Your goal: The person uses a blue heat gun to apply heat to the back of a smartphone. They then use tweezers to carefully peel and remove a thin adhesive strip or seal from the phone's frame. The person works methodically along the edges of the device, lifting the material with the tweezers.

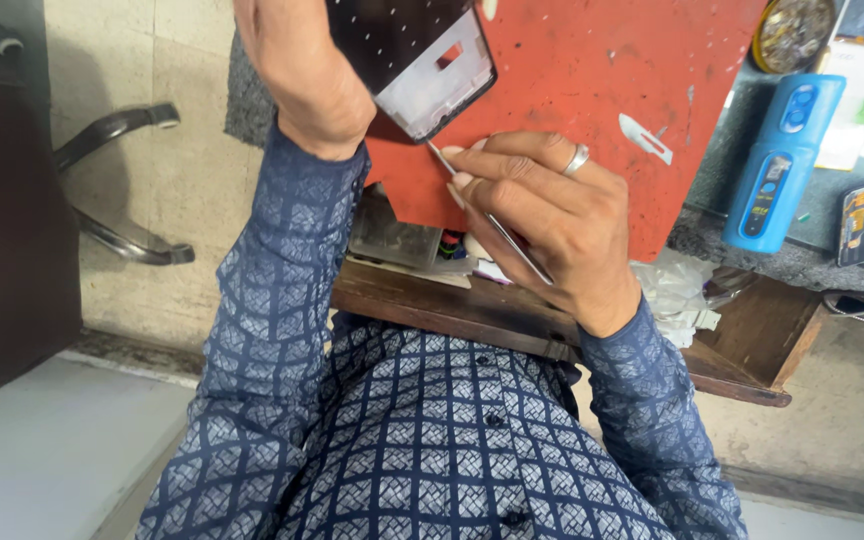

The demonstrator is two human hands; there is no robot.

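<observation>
Phone frame — dark glass, pale inner edge — thin metal tool at corner

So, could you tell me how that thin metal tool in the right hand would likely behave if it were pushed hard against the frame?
The metal tool looks very thin and long, so it would probably flex rather than stay stiff. Its smooth shine suggests it could slip in the right hand, though several fingertips pinch it. The phone frame in the left hand looks thin, perhaps fragile.

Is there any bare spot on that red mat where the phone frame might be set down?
The red mat is bare between the right hand and the scalpel blade, and above both. The left hand with the phone frame covers its left edge. The drawer under it is crowded with plastic wrappers.
</observation>
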